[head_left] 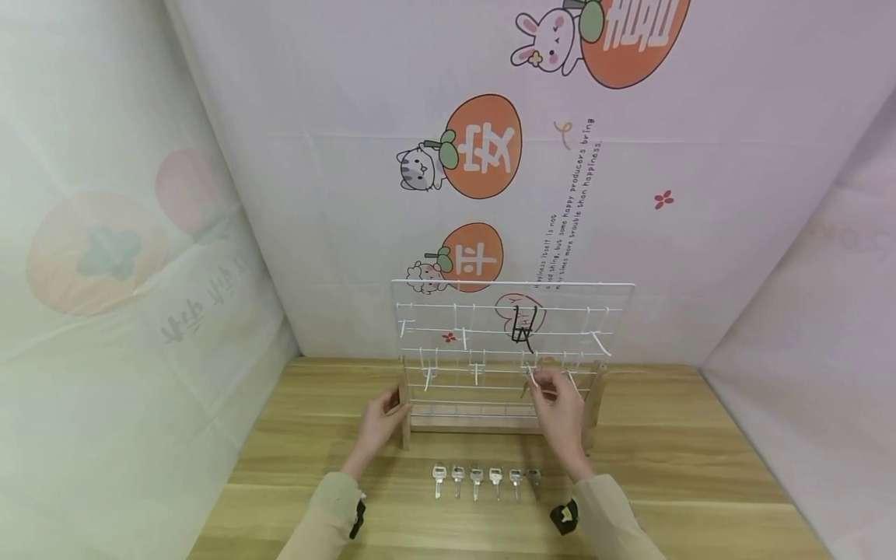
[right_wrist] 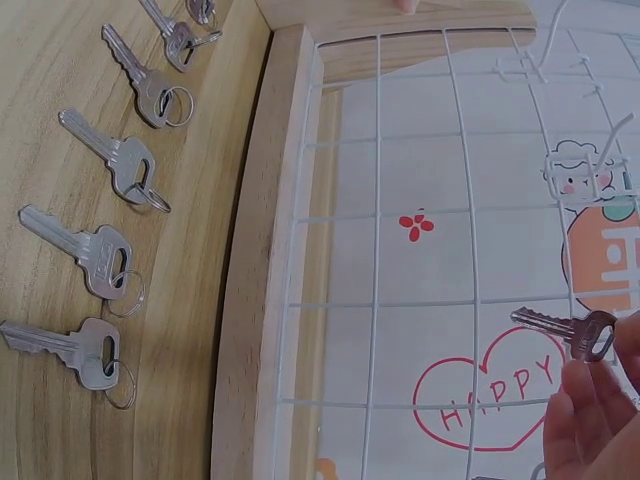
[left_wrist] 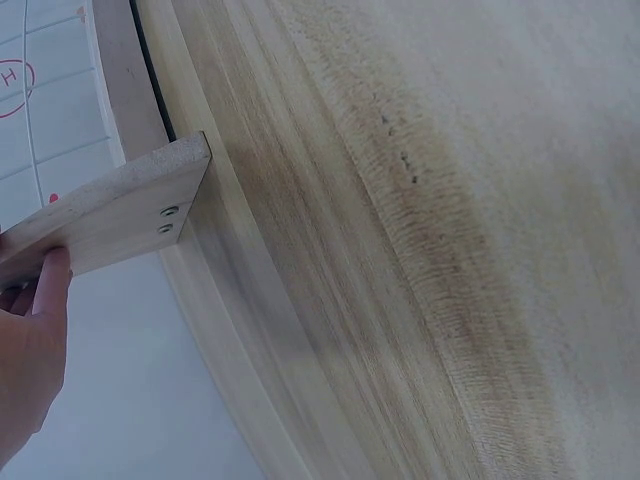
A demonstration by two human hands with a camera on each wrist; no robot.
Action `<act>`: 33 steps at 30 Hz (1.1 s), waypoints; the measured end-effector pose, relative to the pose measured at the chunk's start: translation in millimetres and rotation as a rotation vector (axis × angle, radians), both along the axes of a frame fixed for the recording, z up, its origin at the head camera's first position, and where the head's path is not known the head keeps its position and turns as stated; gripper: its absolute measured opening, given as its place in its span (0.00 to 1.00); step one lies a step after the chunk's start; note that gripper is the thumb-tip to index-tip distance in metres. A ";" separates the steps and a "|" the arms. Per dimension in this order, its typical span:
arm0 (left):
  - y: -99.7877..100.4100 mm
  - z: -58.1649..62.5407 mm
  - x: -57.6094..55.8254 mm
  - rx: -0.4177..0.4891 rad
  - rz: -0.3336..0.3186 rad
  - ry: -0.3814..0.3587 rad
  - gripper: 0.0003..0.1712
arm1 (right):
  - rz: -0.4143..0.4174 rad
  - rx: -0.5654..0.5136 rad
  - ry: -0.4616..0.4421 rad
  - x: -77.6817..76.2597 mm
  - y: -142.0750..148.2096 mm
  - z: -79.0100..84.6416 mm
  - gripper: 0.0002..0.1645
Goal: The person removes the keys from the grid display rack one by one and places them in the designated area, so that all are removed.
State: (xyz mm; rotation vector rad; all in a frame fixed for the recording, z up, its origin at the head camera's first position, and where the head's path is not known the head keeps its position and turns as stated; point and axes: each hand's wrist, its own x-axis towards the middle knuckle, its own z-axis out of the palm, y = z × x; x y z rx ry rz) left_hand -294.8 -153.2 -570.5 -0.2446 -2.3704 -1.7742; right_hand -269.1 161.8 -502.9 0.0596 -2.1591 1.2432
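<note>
A white wire grid rack (head_left: 504, 400) in a wooden frame stands upright on the table, with several white hooks on it. My left hand (head_left: 381, 421) grips the rack's wooden side post (left_wrist: 120, 205), thumb on one face and fingers behind the other. In front of the grid, my right hand (head_left: 562, 411) pinches a silver key (right_wrist: 560, 328) by its head, the blade pointing away from the fingertips. In the head view those fingertips are right at a white hook (head_left: 533, 376) on the right half of the grid.
Several silver keys (head_left: 477, 476) with small rings lie in a row on the wooden table (head_left: 651, 459) before the rack. A black hook (head_left: 521, 330) hangs higher on the grid. White printed cloth (head_left: 336, 210) stands behind and at both sides.
</note>
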 end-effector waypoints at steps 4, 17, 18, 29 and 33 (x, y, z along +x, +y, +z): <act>2.0 2.0 2.5 -0.021 0.022 0.003 0.30 | 0.005 -0.023 -0.029 2.1 0.8 0.5 0.04; 6.8 40.6 24.9 -0.025 -0.015 0.003 0.28 | -0.007 -0.038 -0.003 8.1 1.7 2.4 0.04; 6.8 41.2 25.2 -0.022 -0.017 0.002 0.28 | -0.009 -0.037 -0.007 8.5 1.7 3.0 0.03; 7.4 38.7 23.9 0.002 -0.014 0.007 0.28 | 0.027 -0.085 -0.066 14.9 3.9 6.0 0.04; 7.6 39.8 24.7 0.008 -0.012 -0.003 0.29 | 0.026 -0.081 -0.065 16.2 5.1 4.7 0.04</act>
